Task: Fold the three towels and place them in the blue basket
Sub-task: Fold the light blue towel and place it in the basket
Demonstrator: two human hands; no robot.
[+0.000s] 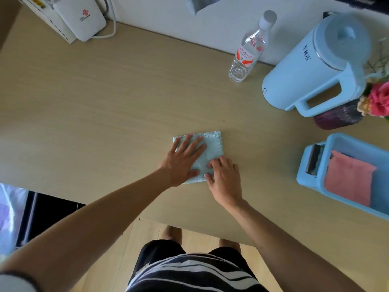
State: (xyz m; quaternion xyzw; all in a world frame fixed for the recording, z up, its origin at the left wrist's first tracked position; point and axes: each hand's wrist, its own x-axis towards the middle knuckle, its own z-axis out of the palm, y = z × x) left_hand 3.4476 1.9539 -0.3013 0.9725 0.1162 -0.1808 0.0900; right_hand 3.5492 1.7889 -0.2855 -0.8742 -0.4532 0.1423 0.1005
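Observation:
A small light blue towel point(210, 147), folded into a square, lies in the middle of the wooden table point(105, 114). My left hand point(182, 160) lies flat on it with fingers spread, covering its left half. My right hand point(225, 178) rests at the towel's near right corner, fingertips bent onto the cloth edge; whether it pinches the cloth is unclear. At the right edge stands the blue basket point(309, 175), with a folded pink towel point(347, 182) lying inside it. No third towel is visible.
A light blue kettle point(311, 66) stands at the back right, with a clear water bottle point(248, 51) to its left. Pink flowers point(379, 102) in a dark vase point(336, 119) sit behind the basket. A white router point(82, 17) stands at the back left. The table's near edge runs below my hands.

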